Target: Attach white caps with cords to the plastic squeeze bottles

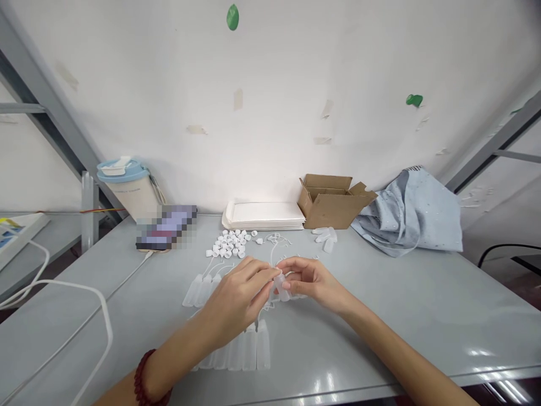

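Note:
Between my hands is a small translucent plastic bottle, tilted slightly, with a thin white tube rising from its neck area. My right hand grips the bottle's body between thumb and fingers. The fingertips of my left hand are pinched at its top; whether a cap sits under them I cannot tell. Similar bottles with curved thin tubes lie left of my hands, and another row of bottles lies nearer me, partly under my left forearm. Beyond my hands are a pile of white caps and loose thin tubes.
Several loose bottles lie near an open cardboard box. A stack of white trays stands against the wall. A phone with a charging cable and a lidded cup are at left, blue-grey cloth at right.

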Motion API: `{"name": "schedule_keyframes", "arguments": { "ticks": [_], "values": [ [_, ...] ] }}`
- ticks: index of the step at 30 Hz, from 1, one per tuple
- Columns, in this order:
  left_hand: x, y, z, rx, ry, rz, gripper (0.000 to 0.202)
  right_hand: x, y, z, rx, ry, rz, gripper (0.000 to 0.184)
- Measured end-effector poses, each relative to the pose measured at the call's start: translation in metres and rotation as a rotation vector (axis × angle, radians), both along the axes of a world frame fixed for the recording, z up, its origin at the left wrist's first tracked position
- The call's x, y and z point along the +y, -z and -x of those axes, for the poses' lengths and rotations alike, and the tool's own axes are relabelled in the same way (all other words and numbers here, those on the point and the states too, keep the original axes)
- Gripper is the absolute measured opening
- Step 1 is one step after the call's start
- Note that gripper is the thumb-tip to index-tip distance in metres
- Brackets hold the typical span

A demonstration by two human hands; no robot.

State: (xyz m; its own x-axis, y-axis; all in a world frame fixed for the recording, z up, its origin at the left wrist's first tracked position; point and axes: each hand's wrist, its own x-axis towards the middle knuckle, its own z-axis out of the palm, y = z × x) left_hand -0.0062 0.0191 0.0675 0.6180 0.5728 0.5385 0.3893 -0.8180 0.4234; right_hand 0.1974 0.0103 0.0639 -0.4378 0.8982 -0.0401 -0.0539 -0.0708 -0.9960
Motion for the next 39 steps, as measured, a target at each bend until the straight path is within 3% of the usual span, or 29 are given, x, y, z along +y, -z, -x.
{"name": "schedule_keyframes", "arguments": {
  "ticks": [19,29,39],
  "values": [
    [-0.0010,-0.0003,-0.0008,-0.060,-0.030,0.055,0.022,0.0002,0.0036,-0.0008,0.045,0.038,-0.002,0.023],
    [-0.0034,-0.0016,-0.0018,-0.095,-0.046,-0.111,0.018,-0.0026,0.0005,0.0021,0.055,0.054,0.037,0.024],
    [-0.0042,-0.0016,-0.0016,0.122,-0.013,-0.215,0.035,-0.0046,-0.0040,0.0060,0.068,0.042,0.036,0.027]
  ]
}}
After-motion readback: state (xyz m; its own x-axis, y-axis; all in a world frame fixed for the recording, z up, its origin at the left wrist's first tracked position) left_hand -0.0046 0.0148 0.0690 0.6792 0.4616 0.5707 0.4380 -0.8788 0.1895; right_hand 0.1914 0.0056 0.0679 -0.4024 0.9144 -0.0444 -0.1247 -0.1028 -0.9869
